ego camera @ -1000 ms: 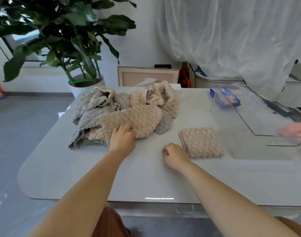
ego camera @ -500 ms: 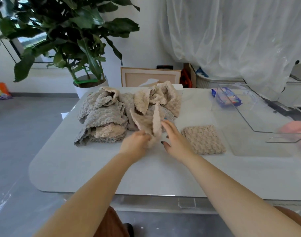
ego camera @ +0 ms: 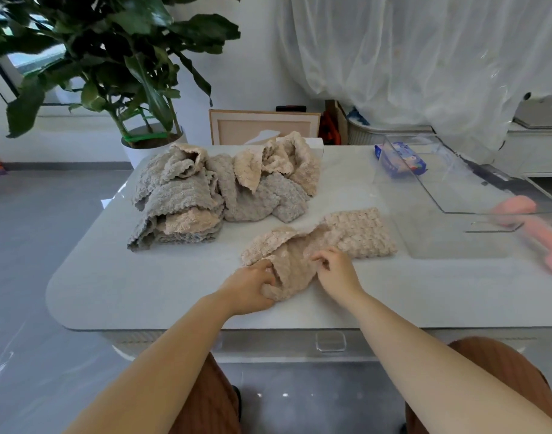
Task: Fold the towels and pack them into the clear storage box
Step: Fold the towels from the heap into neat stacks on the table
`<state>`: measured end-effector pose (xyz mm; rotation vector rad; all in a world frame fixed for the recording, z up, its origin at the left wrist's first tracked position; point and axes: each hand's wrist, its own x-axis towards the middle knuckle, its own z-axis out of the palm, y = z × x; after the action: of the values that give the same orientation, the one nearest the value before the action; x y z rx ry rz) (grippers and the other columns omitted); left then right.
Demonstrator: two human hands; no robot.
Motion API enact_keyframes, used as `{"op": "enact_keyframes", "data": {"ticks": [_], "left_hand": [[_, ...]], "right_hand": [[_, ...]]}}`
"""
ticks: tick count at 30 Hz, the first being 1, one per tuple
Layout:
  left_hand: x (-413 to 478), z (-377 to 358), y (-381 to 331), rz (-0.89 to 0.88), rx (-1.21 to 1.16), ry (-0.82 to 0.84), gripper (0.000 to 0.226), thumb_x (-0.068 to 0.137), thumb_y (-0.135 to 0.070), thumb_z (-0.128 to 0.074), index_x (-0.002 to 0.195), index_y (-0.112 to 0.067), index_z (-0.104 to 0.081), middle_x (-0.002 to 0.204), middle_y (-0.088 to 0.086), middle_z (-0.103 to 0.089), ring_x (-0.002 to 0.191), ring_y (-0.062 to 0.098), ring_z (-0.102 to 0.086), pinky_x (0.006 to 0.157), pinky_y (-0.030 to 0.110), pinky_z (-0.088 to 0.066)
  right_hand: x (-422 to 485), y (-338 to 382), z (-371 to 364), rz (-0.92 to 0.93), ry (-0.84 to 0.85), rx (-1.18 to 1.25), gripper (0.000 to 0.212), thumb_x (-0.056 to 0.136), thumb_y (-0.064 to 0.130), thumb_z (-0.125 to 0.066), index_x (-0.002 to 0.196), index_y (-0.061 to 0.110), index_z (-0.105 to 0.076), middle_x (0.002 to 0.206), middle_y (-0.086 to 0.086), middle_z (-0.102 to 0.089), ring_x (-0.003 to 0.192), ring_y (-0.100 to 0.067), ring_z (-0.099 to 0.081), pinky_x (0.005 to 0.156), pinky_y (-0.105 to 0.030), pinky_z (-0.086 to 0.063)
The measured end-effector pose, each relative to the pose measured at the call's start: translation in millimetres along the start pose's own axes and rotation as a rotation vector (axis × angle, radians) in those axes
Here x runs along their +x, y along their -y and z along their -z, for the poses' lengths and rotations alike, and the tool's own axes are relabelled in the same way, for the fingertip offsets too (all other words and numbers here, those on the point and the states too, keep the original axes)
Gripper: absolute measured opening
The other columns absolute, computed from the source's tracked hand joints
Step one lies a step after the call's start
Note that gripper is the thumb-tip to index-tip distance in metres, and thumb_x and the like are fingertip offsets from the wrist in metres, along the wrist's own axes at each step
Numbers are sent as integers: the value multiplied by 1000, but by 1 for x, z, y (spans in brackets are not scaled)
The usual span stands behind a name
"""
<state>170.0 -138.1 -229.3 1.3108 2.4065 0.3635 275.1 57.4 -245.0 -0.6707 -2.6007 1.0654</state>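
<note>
While one folded towel (ego camera: pixel 362 236) lies just beside the clear box (ego camera: pixel 441 195), we judge the job barely begun. The fingers of our left hand (ego camera: pixel 252 286) curl round the near edge of a crumpled beige towel (ego camera: pixel 293 255) on the table (ego camera: pixel 143 292), and our right hand (ego camera: pixel 337 270) pinches it. The pile (ego camera: pixel 205 195) sits behind, and through the glare the box seems empty of towels.

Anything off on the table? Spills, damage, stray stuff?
No spill or damage. The loose beige towel, gripped by the left hand and right hand, seems to overlap the folded towel and could disturb it. A blue packet shows through the clear storage box; inside or behind, cannot tell.
</note>
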Motion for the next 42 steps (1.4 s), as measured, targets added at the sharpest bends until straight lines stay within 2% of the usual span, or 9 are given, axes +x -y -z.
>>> {"op": "enact_keyframes", "data": {"ticks": [4,12,15,20,24,28,33,38,42], "left_hand": [[3,9,-9,-2,33,114,25,76,-49,-65,79,-24,-63,103,-7,-42,89,17,-55,81,38,-48],[1,19,-11,-58,316,145,10,78,-28,-61,84,-21,-63,108,-4,-49,96,20,-54,67,33,-44],[-4,29,-3,-3,394,155,5,77,-21,-60,79,-23,-55,110,-4,-49,99,21,-54,67,33,-45],[-3,42,24,143,450,131,14,82,-22,-58,94,-19,-64,145,-6,-38,117,21,-52,79,31,-46],[8,43,40,251,42,144,12,84,-26,-59,78,-16,-60,147,-1,-38,127,17,-44,91,28,-40],[16,45,37,488,-493,-239,25,92,-29,-50,87,-8,-62,87,4,-61,80,23,-57,69,30,-42],[27,7,31,559,8,-361,54,97,-48,-39,140,-16,-35,145,7,-31,133,27,-31,105,43,-31],[21,-1,28,881,47,-371,94,81,-76,-42,138,-2,-33,135,12,-33,126,30,-33,100,41,-33],[19,1,31,914,-99,-374,91,77,-71,-56,132,-1,-38,132,12,-36,127,30,-34,102,40,-33]], "right_hand": [[7,4,16,-165,-171,38,24,90,11,-54,115,11,-57,119,-3,-41,90,-19,-55,77,-29,-45],[52,37,-6,296,101,-574,52,90,21,-55,139,28,-38,138,-3,-31,73,-20,-56,52,-30,-42],[75,49,-23,311,170,-609,44,90,13,-49,131,28,-50,133,-4,-43,83,-27,-60,61,-34,-46],[99,32,-6,-138,-135,292,21,89,5,-46,79,15,-62,81,-2,-63,82,-22,-56,65,-25,-46],[90,5,19,-560,-154,988,31,76,-4,-41,58,8,-62,78,-11,-67,88,-31,-61,73,-34,-54],[82,3,26,-512,1,650,31,87,24,-50,67,9,-69,67,-2,-60,72,-25,-54,66,-30,-41],[72,14,16,-276,-121,-177,39,87,29,-65,115,7,-51,120,-12,-46,89,-30,-58,68,-31,-41],[57,15,10,-352,71,-534,40,89,47,-58,90,7,-61,80,-6,-61,77,-26,-60,62,-28,-45],[59,22,7,-431,116,-526,41,88,50,-58,95,10,-60,87,-3,-66,82,-24,-61,67,-28,-46]]}}
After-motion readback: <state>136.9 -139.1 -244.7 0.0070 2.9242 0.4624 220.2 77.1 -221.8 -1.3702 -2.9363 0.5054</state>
